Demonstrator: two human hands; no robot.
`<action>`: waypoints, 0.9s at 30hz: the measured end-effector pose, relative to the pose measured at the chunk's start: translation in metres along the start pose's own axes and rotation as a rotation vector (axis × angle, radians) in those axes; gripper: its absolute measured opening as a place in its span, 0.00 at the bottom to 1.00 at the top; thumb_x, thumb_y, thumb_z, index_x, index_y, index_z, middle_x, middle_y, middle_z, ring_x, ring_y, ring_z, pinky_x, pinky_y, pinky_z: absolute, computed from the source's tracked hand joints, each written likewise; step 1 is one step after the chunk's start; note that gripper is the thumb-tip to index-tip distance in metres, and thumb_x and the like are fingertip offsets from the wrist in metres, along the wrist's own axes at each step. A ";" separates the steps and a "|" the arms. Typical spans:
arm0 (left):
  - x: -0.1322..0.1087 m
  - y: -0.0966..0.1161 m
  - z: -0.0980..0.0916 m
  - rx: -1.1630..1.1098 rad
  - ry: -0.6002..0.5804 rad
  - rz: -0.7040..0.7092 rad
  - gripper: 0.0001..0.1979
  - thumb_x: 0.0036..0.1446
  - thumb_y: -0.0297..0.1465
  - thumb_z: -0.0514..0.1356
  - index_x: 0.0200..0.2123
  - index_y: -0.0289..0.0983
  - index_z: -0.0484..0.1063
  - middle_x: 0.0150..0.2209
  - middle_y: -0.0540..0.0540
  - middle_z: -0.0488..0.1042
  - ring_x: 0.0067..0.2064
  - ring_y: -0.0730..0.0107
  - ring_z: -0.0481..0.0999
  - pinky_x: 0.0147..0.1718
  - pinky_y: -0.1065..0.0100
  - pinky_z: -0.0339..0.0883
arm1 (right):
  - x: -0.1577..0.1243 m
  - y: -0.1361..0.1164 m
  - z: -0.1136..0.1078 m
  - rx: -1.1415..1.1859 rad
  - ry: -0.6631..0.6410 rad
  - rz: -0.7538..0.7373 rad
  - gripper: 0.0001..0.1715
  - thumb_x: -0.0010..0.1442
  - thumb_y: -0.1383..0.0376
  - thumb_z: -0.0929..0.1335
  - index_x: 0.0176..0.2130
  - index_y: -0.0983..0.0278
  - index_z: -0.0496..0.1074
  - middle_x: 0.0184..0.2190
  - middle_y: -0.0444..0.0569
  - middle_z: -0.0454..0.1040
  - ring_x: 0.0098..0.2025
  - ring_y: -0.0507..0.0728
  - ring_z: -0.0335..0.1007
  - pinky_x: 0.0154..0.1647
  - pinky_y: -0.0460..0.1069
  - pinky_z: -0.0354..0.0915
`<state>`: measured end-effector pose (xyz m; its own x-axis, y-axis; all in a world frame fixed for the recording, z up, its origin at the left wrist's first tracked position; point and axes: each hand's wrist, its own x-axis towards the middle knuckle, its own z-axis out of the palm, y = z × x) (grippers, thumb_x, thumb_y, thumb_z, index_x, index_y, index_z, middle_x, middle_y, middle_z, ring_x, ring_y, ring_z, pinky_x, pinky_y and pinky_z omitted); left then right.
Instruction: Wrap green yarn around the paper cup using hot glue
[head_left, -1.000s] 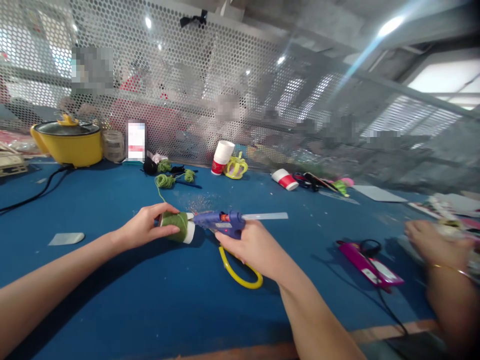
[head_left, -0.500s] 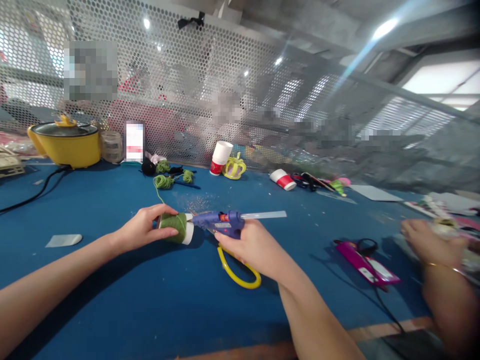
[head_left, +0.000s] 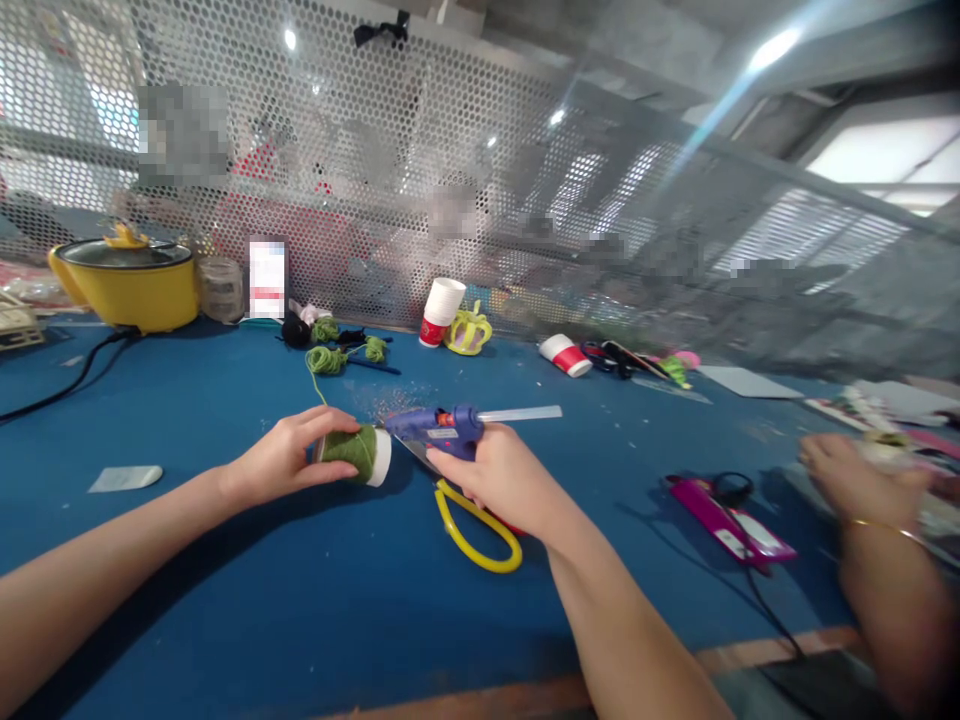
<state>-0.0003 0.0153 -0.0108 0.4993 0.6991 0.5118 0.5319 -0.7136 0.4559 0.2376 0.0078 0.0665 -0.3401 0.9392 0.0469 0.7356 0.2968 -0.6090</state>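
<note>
My left hand (head_left: 304, 450) is closed around a paper cup (head_left: 382, 458) that lies on its side, wrapped in green yarn (head_left: 352, 452) with its white end bare. A strand runs from it back to a small green yarn ball (head_left: 325, 361). In my right hand (head_left: 506, 470) is a blue hot glue gun (head_left: 435, 426), a clear glue stick poking out of its rear. Its nozzle points left, close to the cup's bare white end; whether they touch I cannot tell. Yellow-handled scissors (head_left: 480, 540) lie beneath my right hand, partly hidden by it.
A co-worker's hand (head_left: 862, 480) rests at the right edge near a magenta power strip (head_left: 727, 525). Along the back stand a yellow electric pot (head_left: 124, 290), a phone (head_left: 268, 278), stacked paper cups (head_left: 441, 310) and a yellow crocheted crown (head_left: 469, 333). Another cup (head_left: 565, 356) lies tipped over.
The glue gun in my right hand has shifted slightly left and up, its nozzle moving from the cup's open end toward its upper edge. The cup has turned a little in my left hand.
</note>
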 end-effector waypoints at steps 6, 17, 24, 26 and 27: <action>0.000 -0.001 0.001 -0.007 0.000 -0.108 0.19 0.53 0.40 0.57 0.44 0.35 0.65 0.40 0.42 0.71 0.40 0.64 0.72 0.39 0.64 0.67 | -0.006 -0.001 0.000 0.092 -0.052 0.052 0.08 0.51 0.62 0.64 0.23 0.63 0.64 0.12 0.39 0.62 0.11 0.48 0.56 0.13 0.43 0.54; 0.001 -0.001 0.000 -0.110 -0.013 -0.338 0.19 0.52 0.42 0.56 0.43 0.36 0.66 0.36 0.45 0.73 0.34 0.66 0.73 0.34 0.65 0.68 | -0.011 -0.006 -0.002 0.069 -0.082 0.063 0.11 0.51 0.64 0.64 0.19 0.63 0.61 0.09 0.38 0.60 0.11 0.48 0.55 0.13 0.43 0.53; 0.001 -0.001 0.000 -0.019 0.019 -0.147 0.18 0.53 0.41 0.57 0.44 0.36 0.65 0.40 0.43 0.72 0.39 0.65 0.72 0.37 0.65 0.67 | -0.007 -0.005 -0.001 0.064 -0.052 0.063 0.11 0.51 0.63 0.64 0.20 0.63 0.62 0.11 0.40 0.63 0.11 0.48 0.57 0.13 0.43 0.55; 0.000 -0.001 0.000 0.005 0.020 -0.077 0.18 0.53 0.40 0.57 0.44 0.36 0.65 0.41 0.42 0.71 0.41 0.64 0.72 0.39 0.64 0.67 | -0.004 -0.003 -0.001 0.045 -0.037 0.050 0.11 0.51 0.62 0.64 0.20 0.63 0.62 0.12 0.40 0.63 0.12 0.48 0.58 0.14 0.43 0.56; 0.000 -0.001 0.000 0.011 0.019 -0.046 0.18 0.54 0.39 0.57 0.44 0.35 0.64 0.41 0.41 0.71 0.42 0.64 0.72 0.40 0.64 0.67 | -0.003 -0.003 0.000 0.034 -0.031 0.045 0.12 0.51 0.62 0.64 0.20 0.63 0.63 0.12 0.40 0.63 0.13 0.48 0.59 0.15 0.43 0.57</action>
<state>-0.0007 0.0159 -0.0116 0.4611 0.7300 0.5044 0.5618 -0.6802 0.4709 0.2369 0.0047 0.0682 -0.3260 0.9453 -0.0053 0.7305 0.2484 -0.6362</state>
